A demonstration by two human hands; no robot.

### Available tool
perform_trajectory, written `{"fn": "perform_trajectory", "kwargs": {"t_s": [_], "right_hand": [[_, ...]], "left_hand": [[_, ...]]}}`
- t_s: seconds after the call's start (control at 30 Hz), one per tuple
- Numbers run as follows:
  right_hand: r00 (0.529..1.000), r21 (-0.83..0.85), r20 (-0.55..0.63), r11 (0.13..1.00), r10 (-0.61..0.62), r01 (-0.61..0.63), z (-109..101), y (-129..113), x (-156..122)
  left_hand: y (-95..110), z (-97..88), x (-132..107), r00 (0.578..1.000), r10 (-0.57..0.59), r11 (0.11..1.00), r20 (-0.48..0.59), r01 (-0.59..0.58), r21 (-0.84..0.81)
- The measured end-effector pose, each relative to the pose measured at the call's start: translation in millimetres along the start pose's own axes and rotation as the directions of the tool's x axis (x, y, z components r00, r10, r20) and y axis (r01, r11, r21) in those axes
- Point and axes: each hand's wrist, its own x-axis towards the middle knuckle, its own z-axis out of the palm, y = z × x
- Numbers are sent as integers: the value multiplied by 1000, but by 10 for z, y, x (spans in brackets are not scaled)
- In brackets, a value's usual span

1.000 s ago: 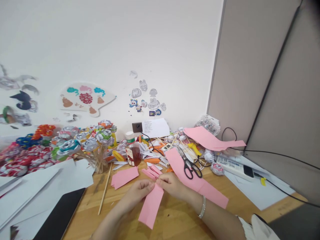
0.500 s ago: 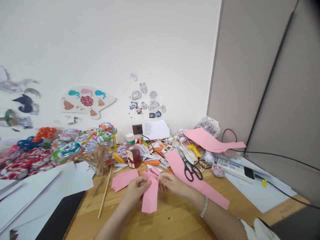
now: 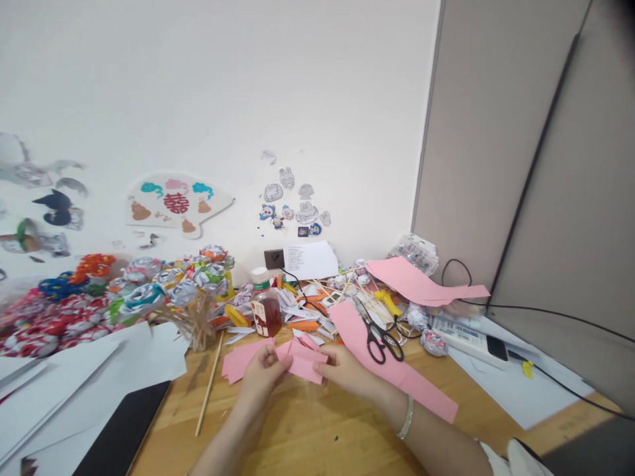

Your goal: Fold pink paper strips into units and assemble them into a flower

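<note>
Between my hands is a pink paper strip [image 3: 306, 365], held roughly crosswise above the wooden table. My left hand [image 3: 265, 373] pinches its left end, thumb on top. The right end is gripped by the fingers of my right hand [image 3: 342, 369], which wears a bracelet at the wrist. Just behind the strip lie folded pink paper pieces [image 3: 310, 341], partly hidden by it. More pink paper [image 3: 243, 359] lies left of my left hand. Black-handled scissors [image 3: 383, 345] rest on a long pink sheet [image 3: 426, 391] to the right.
A bottle with a white cap [image 3: 265, 307] stands behind my hands amid paper scraps. Paper flowers on sticks [image 3: 198, 294] crowd the left back. A wooden stick [image 3: 209, 387], white sheets [image 3: 109, 370] and a black flat object [image 3: 124, 430] lie left. A white device [image 3: 466, 340] with cables sits right.
The pink strip, which hung lengthwise toward me from my left hand, is now turned crosswise. My right hand has come down slightly and grips its right end.
</note>
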Motion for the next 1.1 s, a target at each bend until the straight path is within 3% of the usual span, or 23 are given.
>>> {"fn": "perform_trajectory", "kwargs": {"t_s": [0.1,0.17,0.23,0.3,0.37,0.43,0.53,0.63,0.7,0.8,0.97,1.03,1.1], "right_hand": [[993,-127,-118,992,-13,-3,-65,28,18],[996,-192,-83,981,-31,15,-108,35,11],[1000,-246,10,969,-24,26,-125,39,-5],[998,-282,58,959,-10,26,-114,43,-18],[1000,-276,25,961,-14,21,-97,34,-17],[1000,-189,-8,982,-18,17,-96,6,-4],[999,26,37,999,-20,19,-120,-48,26],[998,120,41,992,-41,36,-120,-66,42],[999,91,-10,995,-40,41,-91,-50,40],[991,-94,-108,994,-72,62,-28,-7,22],[978,-480,-103,870,-183,113,55,26,-32],[977,-490,-98,863,-192,120,72,14,-46],[980,-376,-94,917,-176,129,75,2,-44]], "left_hand": [[117,14,-74,988,-10,991,155,-10,130],[165,17,-116,952,51,975,301,-112,190],[151,28,-145,905,29,953,425,-154,262],[82,49,-161,912,38,915,408,-196,352],[-2,72,-161,934,44,862,355,-215,458],[-57,82,-149,948,127,839,294,-260,478],[-61,75,-122,948,264,812,179,-319,489],[-52,73,-107,941,326,818,95,-331,470],[-79,92,-108,946,309,845,98,-321,428],[-150,134,-118,953,264,893,148,-300,336],[-212,135,-118,959,206,894,193,-264,362],[-210,117,-115,958,207,880,198,-271,391],[-201,104,-117,958,207,880,198,-271,390]]}}
